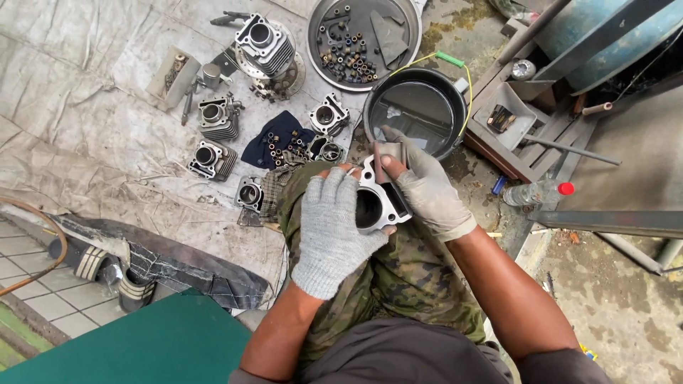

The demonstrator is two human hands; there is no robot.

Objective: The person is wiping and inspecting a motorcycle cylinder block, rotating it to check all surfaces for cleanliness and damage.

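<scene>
Cylinder block (pixel 377 203) rests on the knee — left hand (pixel 329 231) gripping it, right hand (pixel 427 188) pressing sandpaper (pixel 386 155).

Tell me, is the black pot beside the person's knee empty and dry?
No, the black pot holds a dark liquid whose surface mirrors light, just beyond the right hand.

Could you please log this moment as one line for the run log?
left hand: holds engine cylinder on knee | right hand: presses sandpaper on it | black basin ahead
</scene>
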